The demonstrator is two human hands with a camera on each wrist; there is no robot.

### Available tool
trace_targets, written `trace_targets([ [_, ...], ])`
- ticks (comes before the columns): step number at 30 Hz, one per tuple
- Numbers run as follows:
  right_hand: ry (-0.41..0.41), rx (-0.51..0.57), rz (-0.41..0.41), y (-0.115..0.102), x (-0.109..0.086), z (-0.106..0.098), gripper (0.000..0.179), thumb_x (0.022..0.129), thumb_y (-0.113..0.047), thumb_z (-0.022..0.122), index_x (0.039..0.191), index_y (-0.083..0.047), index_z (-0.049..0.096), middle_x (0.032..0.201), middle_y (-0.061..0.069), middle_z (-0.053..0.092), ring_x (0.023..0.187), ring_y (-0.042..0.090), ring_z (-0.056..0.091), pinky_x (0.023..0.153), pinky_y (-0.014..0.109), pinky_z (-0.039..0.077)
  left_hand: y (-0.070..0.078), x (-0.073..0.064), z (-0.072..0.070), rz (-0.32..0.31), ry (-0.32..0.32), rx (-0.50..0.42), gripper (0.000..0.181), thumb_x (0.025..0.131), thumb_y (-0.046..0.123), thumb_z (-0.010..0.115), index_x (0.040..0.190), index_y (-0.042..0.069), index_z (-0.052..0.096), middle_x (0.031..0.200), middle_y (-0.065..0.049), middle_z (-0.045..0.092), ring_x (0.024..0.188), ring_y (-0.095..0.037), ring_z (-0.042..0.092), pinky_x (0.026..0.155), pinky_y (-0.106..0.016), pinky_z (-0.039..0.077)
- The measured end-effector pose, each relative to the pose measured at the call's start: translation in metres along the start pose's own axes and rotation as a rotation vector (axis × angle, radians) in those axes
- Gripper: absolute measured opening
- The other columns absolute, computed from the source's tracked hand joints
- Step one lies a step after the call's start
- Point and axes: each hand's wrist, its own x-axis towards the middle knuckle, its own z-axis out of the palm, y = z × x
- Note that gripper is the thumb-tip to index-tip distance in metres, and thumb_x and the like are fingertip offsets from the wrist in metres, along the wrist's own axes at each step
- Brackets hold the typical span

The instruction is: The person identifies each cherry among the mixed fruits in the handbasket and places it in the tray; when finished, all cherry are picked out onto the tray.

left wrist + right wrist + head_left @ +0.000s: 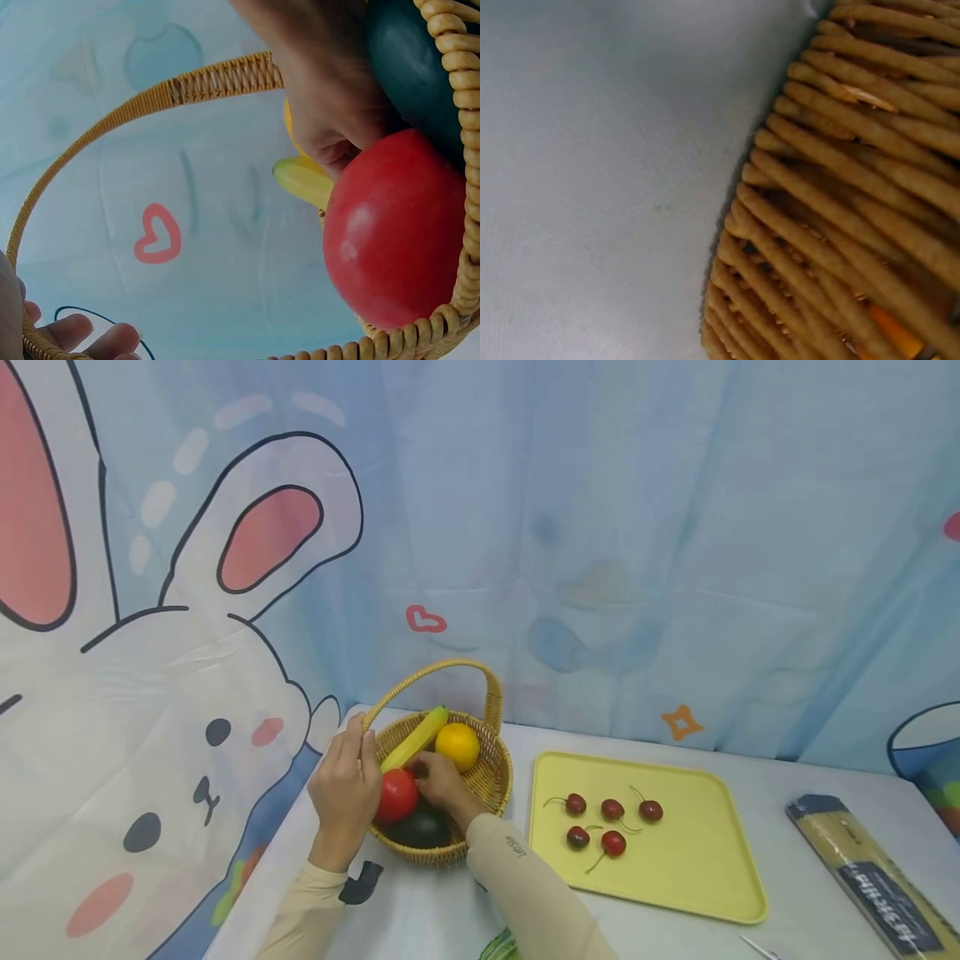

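Observation:
A wicker basket [495, 777] with a tall arched handle [442, 666] stands on the white table, left of the tray. My left hand [348, 781] grips the handle's left side; in the left wrist view its fingers [71, 330] lie round the wicker. My right hand [446, 789] reaches into the basket beside a red round fruit [397, 796]. Its fingertips are partly hidden there, and whether they hold anything is unclear. Around it lie a banana [415, 740], an orange [457, 746] and a dark, glossy oval fruit or vegetable [420, 827]. The right wrist view shows woven wicker [840, 195].
Right of the basket, a yellow tray [675, 868] carries several stemmed cherries [612, 810]. A long printed package [870, 868] lies at far right. A black curved piece [362, 883] is by the left wrist, and something green [500, 947] shows at the front edge.

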Motion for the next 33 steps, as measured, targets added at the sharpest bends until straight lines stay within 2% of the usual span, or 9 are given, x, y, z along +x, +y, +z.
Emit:
trace_targets([
  [5, -0.002, 0.034, -0.015, 0.004, -0.001, -0.003, 0.025, 0.082, 0.007, 0.067, 0.105, -0.002, 0.074, 0.104, 0.011, 0.074, 0.104, 0.026, 0.068, 0.094, 0.041, 0.054, 0.002, 0.0, 0.001, 0.003, -0.005, -0.001, 0.027, 0.093, 0.012, 0.065, 0.117, 0.001, 0.063, 0.085, -0.02, 0.07, 0.062, -0.033, 0.066, 0.048, -0.043, 0.053],
  [10, 0.033, 0.041, -0.002, 0.004, -0.003, -0.008, 0.021, 0.083, 0.004, 0.07, 0.102, -0.002, 0.075, 0.1, 0.011, 0.074, 0.097, 0.026, 0.07, 0.085, 0.036, 0.057, 0.005, 0.001, 0.001, 0.004, 0.0, -0.006, 0.027, 0.094, 0.013, 0.064, 0.117, 0.0, 0.063, 0.086, -0.02, 0.07, 0.063, -0.033, 0.066, 0.048, -0.043, 0.053],
  [17, 0.08, 0.056, 0.077, -0.006, -0.008, -0.019, 0.016, 0.084, -0.005, 0.075, 0.1, -0.006, 0.077, 0.096, 0.004, 0.074, 0.079, 0.012, 0.058, 0.068, 0.022, 0.051, 0.005, 0.002, 0.001, -0.008, 0.009, -0.002, 0.025, 0.097, 0.016, 0.06, 0.117, 0.0, 0.062, 0.084, -0.019, 0.069, 0.059, -0.034, 0.064, 0.047, -0.044, 0.052],
  [23, 0.114, 0.038, 0.001, -0.011, -0.018, -0.03, 0.019, 0.082, -0.009, 0.079, 0.1, -0.005, 0.077, 0.098, 0.006, 0.075, 0.071, 0.006, 0.055, 0.063, 0.018, 0.048, 0.002, 0.0, 0.0, -0.02, 0.016, 0.01, 0.026, 0.095, 0.014, 0.062, 0.117, 0.001, 0.063, 0.087, -0.02, 0.07, 0.062, -0.036, 0.065, 0.046, -0.046, 0.051],
  [26, 0.122, 0.056, -0.005, -0.013, -0.028, -0.037, 0.022, 0.082, -0.012, 0.079, 0.103, -0.006, 0.077, 0.098, 0.005, 0.075, 0.064, 0.005, 0.052, 0.057, 0.019, 0.046, 0.002, 0.0, 0.0, -0.01, 0.026, 0.008, 0.026, 0.095, 0.014, 0.062, 0.116, 0.001, 0.064, 0.087, -0.02, 0.07, 0.061, -0.036, 0.066, 0.045, -0.045, 0.051],
  [30, 0.155, 0.065, -0.021, -0.012, -0.042, -0.049, 0.022, 0.081, -0.016, 0.08, 0.102, -0.01, 0.078, 0.098, 0.003, 0.074, 0.066, 0.007, 0.054, 0.058, 0.019, 0.047, 0.002, 0.001, 0.001, 0.011, 0.064, -0.003, 0.025, 0.094, 0.012, 0.063, 0.115, 0.0, 0.065, 0.086, -0.02, 0.07, 0.06, -0.036, 0.065, 0.043, -0.044, 0.048],
  [33, 0.176, 0.075, -0.039, -0.01, -0.055, -0.06, 0.023, 0.082, -0.016, 0.08, 0.103, -0.009, 0.077, 0.101, 0.005, 0.073, 0.074, 0.009, 0.061, 0.065, 0.02, 0.053, 0.003, 0.002, 0.002, 0.016, 0.078, -0.01, 0.024, 0.093, 0.011, 0.063, 0.114, 0.0, 0.065, 0.084, -0.019, 0.07, 0.058, -0.035, 0.064, 0.041, -0.043, 0.047],
])
